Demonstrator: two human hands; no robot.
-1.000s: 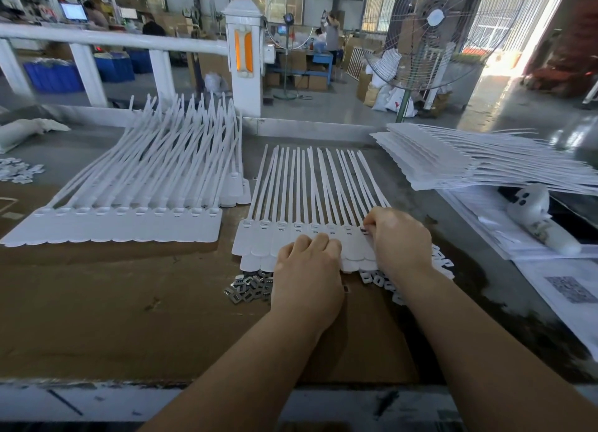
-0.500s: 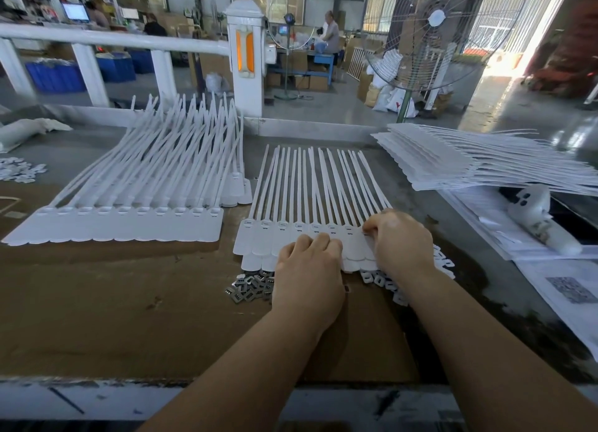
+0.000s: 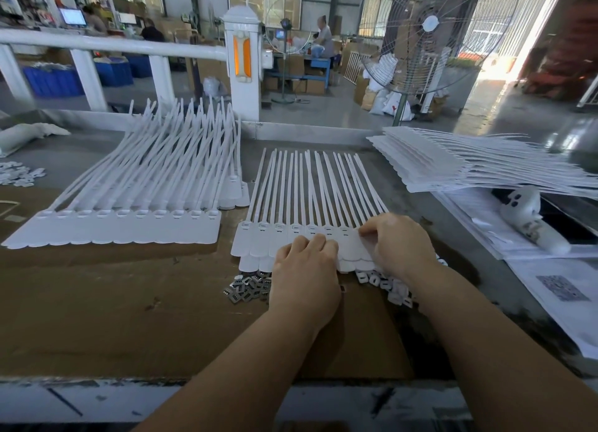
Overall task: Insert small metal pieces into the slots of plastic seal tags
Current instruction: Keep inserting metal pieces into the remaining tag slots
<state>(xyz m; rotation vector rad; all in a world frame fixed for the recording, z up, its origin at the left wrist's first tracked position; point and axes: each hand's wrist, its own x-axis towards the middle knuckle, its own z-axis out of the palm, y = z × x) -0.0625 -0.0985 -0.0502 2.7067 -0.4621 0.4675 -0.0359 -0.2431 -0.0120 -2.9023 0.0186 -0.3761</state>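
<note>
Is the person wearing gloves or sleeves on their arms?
No. The left hand and right hand are bare, with no gloves, rings or watch showing. Both forearms are bare too; no sleeve reaches into the picture.

Workshop hall: white railing [image 3: 113,45], standing fan [image 3: 430,27], shiny grey floor [image 3: 504,114], bright doorway [image 3: 514,30].

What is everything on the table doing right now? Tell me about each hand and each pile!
left hand: fingers flat, pressing on the middle tags
right hand: fingers curled at a tag head on the row's right end
middle tags: lying flat in a row
left tags: flat row, straps bent upward
right stack: piled flat
metal pieces: loose heap
white clips: loose heap
</note>
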